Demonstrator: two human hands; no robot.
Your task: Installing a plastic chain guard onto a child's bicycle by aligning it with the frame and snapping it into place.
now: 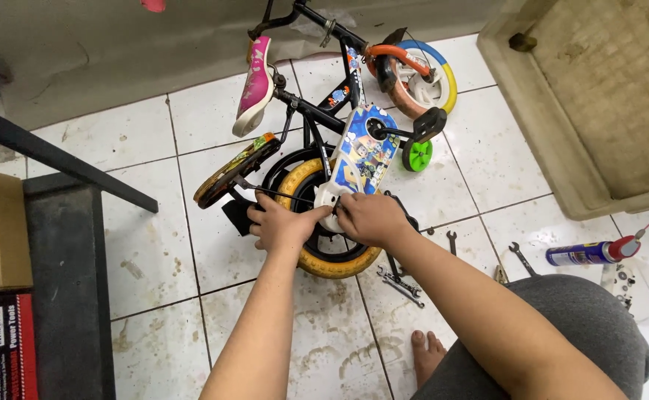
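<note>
Grey-clad knee (561, 326) nearest, bare foot (427, 354) beside. Left hand (280, 222) and right hand (373, 218) both clamped on chain guard (361, 159) at yellow wheel (332, 263). Red box (2, 348) bottom left; blue spray can (587, 253) right.

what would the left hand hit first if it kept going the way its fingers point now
The left hand points up-right, toward the white lower end of the blue printed chain guard. It would likely press into that first, with the yellow-tyred rear wheel just behind; depth is hard to judge.
</note>
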